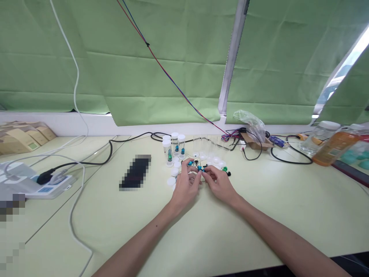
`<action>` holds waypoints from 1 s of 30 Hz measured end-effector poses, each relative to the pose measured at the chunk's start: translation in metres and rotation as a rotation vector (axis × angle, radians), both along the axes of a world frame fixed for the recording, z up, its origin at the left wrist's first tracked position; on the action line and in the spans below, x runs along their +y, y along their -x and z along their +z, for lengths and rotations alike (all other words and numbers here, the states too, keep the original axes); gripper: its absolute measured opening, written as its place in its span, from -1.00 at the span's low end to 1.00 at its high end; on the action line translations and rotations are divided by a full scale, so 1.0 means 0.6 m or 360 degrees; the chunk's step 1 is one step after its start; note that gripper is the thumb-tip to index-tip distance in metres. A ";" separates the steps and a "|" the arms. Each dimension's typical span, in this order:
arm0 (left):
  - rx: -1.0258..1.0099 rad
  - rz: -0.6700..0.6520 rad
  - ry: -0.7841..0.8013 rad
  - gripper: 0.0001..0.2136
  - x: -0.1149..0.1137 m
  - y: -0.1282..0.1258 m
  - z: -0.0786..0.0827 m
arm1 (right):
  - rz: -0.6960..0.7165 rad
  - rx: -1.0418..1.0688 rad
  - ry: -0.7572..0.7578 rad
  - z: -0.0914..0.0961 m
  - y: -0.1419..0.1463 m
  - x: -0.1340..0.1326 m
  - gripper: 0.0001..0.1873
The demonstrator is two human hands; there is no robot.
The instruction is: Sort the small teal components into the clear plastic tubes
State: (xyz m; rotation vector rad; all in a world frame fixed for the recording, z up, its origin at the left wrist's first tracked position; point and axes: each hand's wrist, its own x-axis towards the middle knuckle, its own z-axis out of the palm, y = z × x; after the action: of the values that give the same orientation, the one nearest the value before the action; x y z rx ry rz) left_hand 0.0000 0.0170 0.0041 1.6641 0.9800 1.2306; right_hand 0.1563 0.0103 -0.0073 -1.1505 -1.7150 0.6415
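Note:
My left hand (186, 186) and my right hand (219, 182) meet over the pale green table (259, 215), fingers pinched together around small blue and teal parts (199, 168). What exactly each hand grips is too small to name. A green part (225, 169) lies just right of my right hand. Behind the hands stand several clear vials with white caps (174, 146), some holding teal parts. Loose white caps (172, 181) lie to the left of my left hand, and more empty clear vials (206, 148) stand behind.
A blurred dark object (135, 173) lies left of the hands. A black cable (109, 154) and white cables cross the left side toward a power strip (43, 184). Wires, a cardboard box with a plastic bag (253, 134), a jar and an orange bottle (334, 148) sit at back right.

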 end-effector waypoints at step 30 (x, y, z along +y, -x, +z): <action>-0.0576 0.0099 0.0365 -0.66 0.033 0.008 0.001 | -0.0033 -0.0185 -0.0050 -0.005 -0.004 0.006 -0.85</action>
State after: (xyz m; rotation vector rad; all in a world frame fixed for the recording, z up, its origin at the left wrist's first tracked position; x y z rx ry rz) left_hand -0.0045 0.0368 0.0046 1.1906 0.9120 1.3473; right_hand 0.1586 0.0136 -0.0100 -1.2021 -1.8025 0.5422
